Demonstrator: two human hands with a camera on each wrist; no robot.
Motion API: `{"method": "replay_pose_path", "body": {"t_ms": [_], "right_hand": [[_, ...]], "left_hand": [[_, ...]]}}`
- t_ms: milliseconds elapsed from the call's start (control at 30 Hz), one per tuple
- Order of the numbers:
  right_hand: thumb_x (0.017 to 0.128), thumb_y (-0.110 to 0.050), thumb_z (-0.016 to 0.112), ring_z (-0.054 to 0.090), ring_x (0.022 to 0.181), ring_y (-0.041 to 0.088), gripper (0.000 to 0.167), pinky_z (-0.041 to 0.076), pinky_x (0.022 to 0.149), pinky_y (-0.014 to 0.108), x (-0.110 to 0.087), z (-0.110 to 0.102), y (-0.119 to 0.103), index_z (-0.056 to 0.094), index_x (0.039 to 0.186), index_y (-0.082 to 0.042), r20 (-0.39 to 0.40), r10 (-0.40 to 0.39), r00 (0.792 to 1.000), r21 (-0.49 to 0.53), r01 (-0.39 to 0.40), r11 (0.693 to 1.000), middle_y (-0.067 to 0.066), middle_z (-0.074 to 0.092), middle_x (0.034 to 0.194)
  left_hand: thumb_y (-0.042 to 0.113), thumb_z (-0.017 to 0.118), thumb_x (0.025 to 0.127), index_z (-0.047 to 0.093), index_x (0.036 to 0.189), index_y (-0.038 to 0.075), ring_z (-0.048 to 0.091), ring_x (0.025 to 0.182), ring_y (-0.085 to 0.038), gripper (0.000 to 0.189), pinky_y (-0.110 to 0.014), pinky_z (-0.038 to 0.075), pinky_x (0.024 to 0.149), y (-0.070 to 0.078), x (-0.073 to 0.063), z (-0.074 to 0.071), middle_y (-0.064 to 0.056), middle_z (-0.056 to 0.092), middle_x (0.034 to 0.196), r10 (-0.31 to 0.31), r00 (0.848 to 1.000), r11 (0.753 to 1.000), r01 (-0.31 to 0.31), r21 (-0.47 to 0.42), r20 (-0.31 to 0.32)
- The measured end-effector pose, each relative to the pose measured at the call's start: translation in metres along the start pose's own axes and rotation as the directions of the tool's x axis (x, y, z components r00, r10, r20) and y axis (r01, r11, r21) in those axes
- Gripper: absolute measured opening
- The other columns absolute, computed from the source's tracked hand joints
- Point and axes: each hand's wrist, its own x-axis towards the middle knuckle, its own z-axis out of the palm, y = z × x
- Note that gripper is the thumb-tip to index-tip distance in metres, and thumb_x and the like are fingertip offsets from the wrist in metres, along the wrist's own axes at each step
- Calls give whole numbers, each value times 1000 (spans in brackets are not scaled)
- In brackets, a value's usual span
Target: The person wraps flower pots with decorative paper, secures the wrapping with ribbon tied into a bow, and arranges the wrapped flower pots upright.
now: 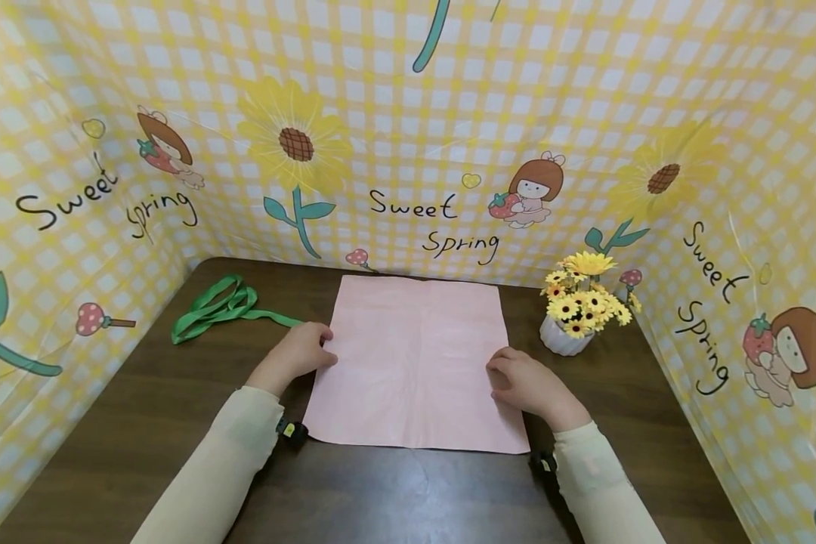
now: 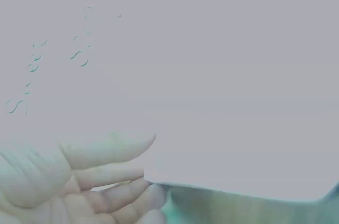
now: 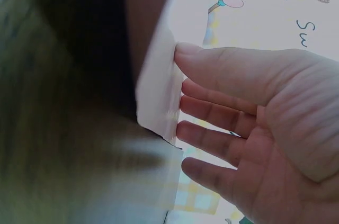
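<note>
A square sheet of pink paper [image 1: 415, 370] spreads over the dark table, with a faint crease down its middle. At its left edge, my left hand [image 1: 299, 349] grips the border. In the left wrist view, the left thumb [image 2: 119, 149] lies over the paper, whose edge covers a fingertip. Opposite, my right hand [image 1: 530, 381] holds the right border between thumb and fingers. The right wrist view has the right thumb [image 3: 212, 65] against the bent paper edge [image 3: 159, 91], the other fingertips lined up along it.
A loose green ribbon [image 1: 221, 306] lies at the back left, its tail running to the left hand. Yellow flowers [image 1: 588, 302] in a white pot [image 1: 564, 336] stand at the back right. Yellow checked cloth [image 1: 408, 136] encloses the dark table [image 1: 394, 499] at the back and sides.
</note>
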Motion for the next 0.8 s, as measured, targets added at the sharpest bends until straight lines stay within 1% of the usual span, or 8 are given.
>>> {"method": "replay_pose_path", "body": {"t_ms": [100, 200, 300, 400, 467, 567, 700, 800], "right_hand": [[88, -22, 81, 59, 123, 30, 46, 49, 104, 48, 0, 0, 1, 68, 128, -4, 3, 6, 1000, 1, -6, 1000, 11, 61, 133], [88, -22, 81, 59, 124, 30, 46, 49, 104, 48, 0, 1, 1, 68, 128, -4, 2, 13, 1000, 3, -13, 1000, 10, 61, 133], [87, -22, 81, 59, 124, 30, 47, 48, 104, 48, 1, 1, 2, 68, 128, -4, 3, 16, 1000, 8, -16, 1000, 10, 61, 133], [87, -22, 82, 59, 123, 29, 46, 49, 104, 48, 0, 2, 2, 68, 128, -5, 5, 19, 1000, 14, -19, 1000, 10, 61, 133], [87, -22, 82, 59, 123, 29, 46, 49, 104, 48, 0, 3, 2, 69, 128, -5, 4, 20, 1000, 14, -20, 1000, 9, 61, 133], [87, -22, 82, 59, 123, 28, 46, 49, 104, 48, 0, 3, 2, 69, 128, -5, 0, 16, 1000, 11, -16, 1000, 9, 61, 132], [87, -22, 82, 60, 122, 28, 46, 49, 103, 48, 0, 3, 3, 69, 127, -5, -6, 9, 1000, 10, -9, 1000, 9, 62, 131], [87, -22, 82, 60, 122, 28, 45, 49, 103, 47, 1, 2, 3, 69, 127, -5, -11, 11, 1000, 11, -11, 1000, 9, 62, 131]], "left_hand": [[17, 77, 88, 60, 135, -5, 56, 126, -42, 55, -59, 43, 108, -1, -1, -2, -27, 61, 136, 41, 998, 998, -42, 37, 40], [16, 78, 88, 58, 137, -6, 54, 128, -43, 58, -59, 42, 109, -2, -1, -2, -28, 59, 137, 64, 996, 995, -69, 67, 68], [16, 78, 87, 59, 136, -6, 54, 126, -43, 58, -59, 42, 108, -2, -1, 1, -28, 58, 135, 80, 995, 990, -87, 114, 67], [16, 79, 85, 60, 134, -6, 53, 125, -44, 56, -59, 44, 106, 0, -2, 4, -29, 57, 132, 96, 994, 979, -104, 176, 48], [16, 79, 84, 61, 132, -6, 52, 124, -45, 56, -60, 45, 105, 1, -2, 6, -29, 57, 131, 99, 994, 973, -105, 207, 36], [17, 81, 84, 63, 132, -4, 50, 126, -44, 55, -60, 46, 103, 1, -3, 8, -28, 56, 132, 82, 996, 968, -84, 236, 19], [18, 82, 84, 64, 131, -3, 48, 125, -43, 54, -60, 46, 103, 1, -3, 9, -27, 54, 134, 60, 998, 967, -61, 247, 9], [18, 82, 84, 64, 130, -3, 49, 124, -44, 54, -62, 45, 102, 2, -2, 8, -27, 53, 134, 63, 998, 965, -61, 256, -1]]}}
